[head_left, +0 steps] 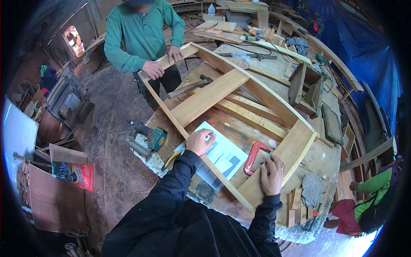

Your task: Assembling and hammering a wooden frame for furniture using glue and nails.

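Note:
A pale wooden frame (212, 97) with long side rails and wide cross boards lies tilted across the workbench. My left hand (199, 142) is closed over its thin left rail, fingers curled to the inner side. On the wide near board (291, 147) rests my right hand (272, 176), fingers apart and lying on the wood. Between my hands, a red C-clamp (256, 157) and a printed paper sheet (222, 159) show inside the frame. Opposite me, a person in a green shirt (141, 36) has both hands on the frame's far end.
A hammer (188, 87) lies near the far end. Left of the frame are a green nail gun (150, 139) and yellow-handled pliers (171, 159). Small wood blocks (296, 207) and a grey cloth (313, 188) sit at right, below an open wooden box (306, 89).

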`<state>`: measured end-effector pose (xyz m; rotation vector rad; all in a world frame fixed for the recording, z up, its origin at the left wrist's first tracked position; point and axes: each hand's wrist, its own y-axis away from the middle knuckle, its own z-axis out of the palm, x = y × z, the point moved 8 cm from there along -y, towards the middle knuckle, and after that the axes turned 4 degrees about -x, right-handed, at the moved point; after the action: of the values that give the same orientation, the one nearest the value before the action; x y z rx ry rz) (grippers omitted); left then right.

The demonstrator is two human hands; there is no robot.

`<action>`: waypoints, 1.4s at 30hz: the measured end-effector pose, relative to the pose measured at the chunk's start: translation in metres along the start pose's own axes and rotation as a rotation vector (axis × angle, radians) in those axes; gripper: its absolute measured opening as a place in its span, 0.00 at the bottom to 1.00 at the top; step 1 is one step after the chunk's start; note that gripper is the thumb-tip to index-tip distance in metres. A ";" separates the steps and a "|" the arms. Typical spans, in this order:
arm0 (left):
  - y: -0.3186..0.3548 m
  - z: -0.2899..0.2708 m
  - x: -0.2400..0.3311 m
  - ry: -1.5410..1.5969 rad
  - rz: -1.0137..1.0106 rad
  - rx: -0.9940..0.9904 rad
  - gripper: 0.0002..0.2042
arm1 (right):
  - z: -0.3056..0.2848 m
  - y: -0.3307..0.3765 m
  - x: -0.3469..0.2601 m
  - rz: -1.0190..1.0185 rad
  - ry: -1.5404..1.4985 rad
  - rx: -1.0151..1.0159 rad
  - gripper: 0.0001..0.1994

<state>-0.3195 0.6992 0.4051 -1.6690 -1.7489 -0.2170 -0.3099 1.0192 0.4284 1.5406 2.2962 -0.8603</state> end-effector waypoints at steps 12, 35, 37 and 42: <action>0.000 0.000 0.000 0.003 0.025 0.037 0.10 | -0.002 -0.001 -0.002 0.011 0.022 0.005 0.15; 0.000 -0.002 0.002 0.017 0.001 0.026 0.10 | -0.002 -0.001 0.000 0.017 0.026 0.013 0.14; 0.000 -0.002 0.003 0.022 0.007 0.029 0.10 | -0.003 -0.001 -0.001 0.012 0.024 0.017 0.14; 0.000 -0.001 0.001 0.003 -0.008 0.015 0.11 | -0.002 0.000 0.000 0.009 0.024 0.023 0.14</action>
<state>-0.3192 0.6994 0.4062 -1.6503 -1.7513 -0.2095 -0.3093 1.0203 0.4305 1.5775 2.3024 -0.8742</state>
